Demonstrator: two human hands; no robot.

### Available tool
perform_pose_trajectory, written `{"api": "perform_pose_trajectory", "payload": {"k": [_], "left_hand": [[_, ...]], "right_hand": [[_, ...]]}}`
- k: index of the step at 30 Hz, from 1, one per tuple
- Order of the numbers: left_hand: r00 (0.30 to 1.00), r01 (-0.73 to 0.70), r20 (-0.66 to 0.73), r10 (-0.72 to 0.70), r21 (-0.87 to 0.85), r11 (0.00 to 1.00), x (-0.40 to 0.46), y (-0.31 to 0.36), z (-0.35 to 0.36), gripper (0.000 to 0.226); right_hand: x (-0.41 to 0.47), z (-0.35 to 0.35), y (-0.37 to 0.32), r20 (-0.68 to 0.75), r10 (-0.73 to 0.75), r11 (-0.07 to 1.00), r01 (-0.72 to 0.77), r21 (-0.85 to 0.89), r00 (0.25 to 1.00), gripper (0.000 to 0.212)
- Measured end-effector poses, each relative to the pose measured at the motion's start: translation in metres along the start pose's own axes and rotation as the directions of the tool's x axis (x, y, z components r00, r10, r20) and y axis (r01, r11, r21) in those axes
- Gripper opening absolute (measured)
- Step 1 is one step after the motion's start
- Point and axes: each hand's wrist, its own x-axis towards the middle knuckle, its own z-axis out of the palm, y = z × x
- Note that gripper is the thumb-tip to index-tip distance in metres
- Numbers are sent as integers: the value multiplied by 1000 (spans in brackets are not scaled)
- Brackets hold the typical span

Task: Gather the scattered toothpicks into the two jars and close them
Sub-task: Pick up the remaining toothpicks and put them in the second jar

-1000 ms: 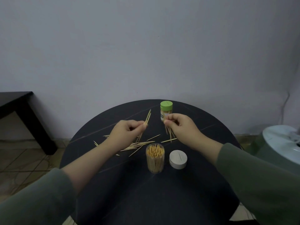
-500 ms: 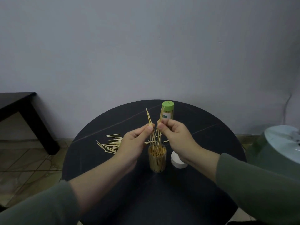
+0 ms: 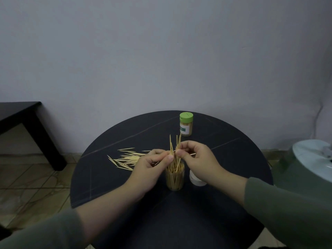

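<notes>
the round black surface (image 3: 125,186) ends near the wall; bare room lies at lower centre. two jars: an open jar (image 3: 174,178) at centre, a green-lidded jar (image 3: 186,124) above it. one white lid (image 3: 196,180) beside. left hand (image 3: 152,168) and right hand (image 3: 195,159) each pinch toothpicks (image 3: 171,146) over the open jar. loose toothpicks (image 3: 125,159) lie at centre left.

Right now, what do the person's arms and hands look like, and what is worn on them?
Both hands, left and right, are bare: no gloves, rings or watch show. Each arm wears a dull olive-green long sleeve, the left sleeve and right sleeve pushed back so the forearms are uncovered.
</notes>
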Motion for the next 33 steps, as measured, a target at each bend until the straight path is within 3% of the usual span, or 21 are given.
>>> {"api": "perform_pose_trajectory", "payload": {"k": [4,8,18,22,26,29,33], "left_hand": [[999,-43,17,41,147,988,1,0,-5,23],[997,-70,38,62,283,957,3,-1,-12,27],[990,-142,25,140,273,952,7,10,-12,24],[986,-166,20,167,293,942,9,10,-14,21],[983,-185,45,180,324,928,10,10,-14,19],[966,-257,86,245,453,854,10,7,-17,22],[926,-374,190,325,562,737,11,7,-19,35]], "right_hand": [[2,-7,-2,20,-46,982,49,-184,999,10],[3,-11,-4,59,-63,962,77,-261,996,8],[3,-12,-4,66,-94,959,108,-262,993,21],[5,-14,-3,40,-121,938,128,-322,992,12],[5,-11,6,35,-131,956,135,-259,991,18],[3,-12,9,78,-107,961,123,-247,991,39],[1,-17,0,251,2,890,112,-441,968,98]]}}
